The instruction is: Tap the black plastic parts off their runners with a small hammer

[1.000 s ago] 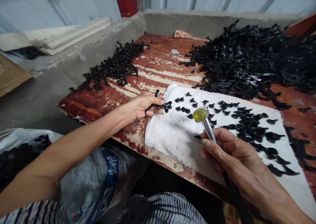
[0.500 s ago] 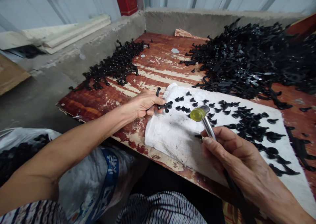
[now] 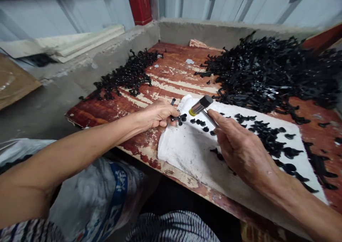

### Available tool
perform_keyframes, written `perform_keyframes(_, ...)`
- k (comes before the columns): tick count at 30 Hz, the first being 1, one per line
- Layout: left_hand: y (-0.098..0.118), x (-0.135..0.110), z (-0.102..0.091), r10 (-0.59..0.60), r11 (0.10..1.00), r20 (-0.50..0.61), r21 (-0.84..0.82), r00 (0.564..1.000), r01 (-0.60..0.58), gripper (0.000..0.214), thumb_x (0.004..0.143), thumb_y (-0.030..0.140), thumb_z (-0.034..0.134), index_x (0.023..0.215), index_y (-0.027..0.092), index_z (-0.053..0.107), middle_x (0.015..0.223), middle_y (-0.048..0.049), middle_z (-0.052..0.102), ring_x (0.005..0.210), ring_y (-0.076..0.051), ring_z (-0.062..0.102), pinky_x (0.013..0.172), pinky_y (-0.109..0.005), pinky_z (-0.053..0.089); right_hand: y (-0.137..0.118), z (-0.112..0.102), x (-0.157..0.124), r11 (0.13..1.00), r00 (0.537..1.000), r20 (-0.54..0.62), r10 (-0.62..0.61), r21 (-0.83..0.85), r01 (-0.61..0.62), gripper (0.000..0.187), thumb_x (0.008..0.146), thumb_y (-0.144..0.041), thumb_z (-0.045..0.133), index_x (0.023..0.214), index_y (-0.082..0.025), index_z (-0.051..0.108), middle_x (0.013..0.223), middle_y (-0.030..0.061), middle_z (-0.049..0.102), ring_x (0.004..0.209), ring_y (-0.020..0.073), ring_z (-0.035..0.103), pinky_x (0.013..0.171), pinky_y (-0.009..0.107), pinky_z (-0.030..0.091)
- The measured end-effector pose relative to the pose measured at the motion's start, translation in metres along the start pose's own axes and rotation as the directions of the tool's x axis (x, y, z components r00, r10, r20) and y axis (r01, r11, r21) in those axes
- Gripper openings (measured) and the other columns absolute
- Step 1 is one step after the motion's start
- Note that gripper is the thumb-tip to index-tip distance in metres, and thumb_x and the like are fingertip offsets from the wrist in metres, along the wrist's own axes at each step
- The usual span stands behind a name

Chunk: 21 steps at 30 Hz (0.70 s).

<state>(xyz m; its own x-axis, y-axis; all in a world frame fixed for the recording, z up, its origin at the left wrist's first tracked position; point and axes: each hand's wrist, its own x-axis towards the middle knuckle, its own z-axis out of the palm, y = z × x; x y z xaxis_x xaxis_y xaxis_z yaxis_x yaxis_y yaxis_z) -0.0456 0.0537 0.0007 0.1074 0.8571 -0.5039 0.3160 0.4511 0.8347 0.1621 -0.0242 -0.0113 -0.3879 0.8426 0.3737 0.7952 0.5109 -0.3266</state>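
My left hand (image 3: 161, 114) pinches a small black branched part (image 3: 178, 119) at the left edge of a white cloth (image 3: 184, 149). Its arms stick out past my fingertips. My right hand (image 3: 235, 138) grips a small mallet (image 3: 199, 106) with a metal head, one yellow face and one black face. The yellow face points down and left, a little to the right of the black part and apart from it. Loose black pieces with round ends (image 3: 269, 133) lie scattered over the cloth, some hidden behind my right hand.
A large heap of black strip-like parts (image 3: 267, 71) covers the table's back right. A smaller pile of black parts (image 3: 125, 73) lies at the left along a concrete ledge (image 3: 88, 69). Below the worn red tabletop (image 3: 139, 142) stands a white sack (image 3: 85, 192).
My right hand has moved up and left with the mallet, turning the head so its yellow face points down toward the part. My left hand keeps its hold. The view has tilted slightly upward.
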Motion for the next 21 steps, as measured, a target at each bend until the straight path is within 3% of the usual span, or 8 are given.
perform_keyframes(3, 0.0, 0.0, 0.0, -0.004, 1.0, -0.006, 0.009, 1.0, 0.004, 0.014, 0.07, 0.004, 0.055, 0.058, 0.012, 0.056, 0.042, -0.0034, 0.056, 0.029, -0.005, 0.039, 0.031, -0.02, 0.016, -0.002, 0.002, 0.004, 0.996, 0.997, -0.045, -0.057, -0.069, 0.054, 0.052, 0.091, -0.015, 0.035, 0.142, -0.014, 0.042, 0.084, 0.0068, 0.057, 0.056, 0.0144, 0.051, 0.05, 0.027, 0.045)
perform_keyframes(8, -0.003, 0.005, -0.001, -0.017, 1.0, 0.001, -0.012, 1.0, 0.017, 0.014, 0.07, 0.003, 0.055, 0.059, 0.012, 0.056, 0.04, -0.0035, 0.055, 0.029, -0.006, 0.038, 0.031, -0.02, 0.015, -0.001, 0.004, 0.011, 0.972, 0.995, 0.068, -0.076, -0.218, 0.09, 0.052, 0.089, -0.013, 0.035, 0.139, -0.015, 0.047, 0.08, 0.0045, 0.053, 0.049, 0.0125, 0.044, 0.041, 0.024, 0.035)
perform_keyframes(13, -0.006, 0.007, -0.002, -0.019, 0.998, 0.035, -0.065, 0.999, 0.021, 0.017, 0.072, 0.004, 0.054, 0.059, 0.013, 0.053, 0.04, -0.0044, 0.055, 0.028, -0.007, 0.038, 0.031, -0.021, 0.012, -0.005, 0.002, 0.011, 0.974, 0.987, -0.107, -0.123, -0.201, 0.1, 0.053, 0.09, -0.012, 0.034, 0.141, -0.012, 0.044, 0.081, 0.0052, 0.053, 0.05, 0.0113, 0.045, 0.044, 0.024, 0.038)
perform_keyframes(17, -0.008, 0.008, -0.002, -0.035, 0.997, 0.016, -0.074, 0.999, 0.036, 0.013, 0.072, 0.004, 0.055, 0.062, 0.013, 0.055, 0.041, -0.0033, 0.055, 0.03, -0.006, 0.039, 0.032, -0.021, 0.012, -0.007, 0.0, 0.013, 0.951, 0.987, 0.059, -0.146, -0.267, 0.157, 0.052, 0.085, -0.009, 0.035, 0.135, -0.009, 0.05, 0.079, 0.0054, 0.056, 0.043, 0.0111, 0.038, 0.037, 0.025, 0.031)
perform_keyframes(21, -0.011, 0.009, -0.003, -0.032, 0.995, 0.04, -0.09, 0.999, 0.035, 0.014, 0.073, 0.007, 0.057, 0.061, 0.014, 0.054, 0.044, -0.0046, 0.057, 0.032, -0.007, 0.041, 0.033, -0.021, 0.012, -0.009, -0.004, 0.015, 0.972, 0.985, -0.128, -0.117, -0.216, 0.087, 0.051, 0.09, -0.012, 0.034, 0.139, -0.01, 0.044, 0.083, 0.0066, 0.056, 0.053, 0.0131, 0.046, 0.043, 0.024, 0.038)
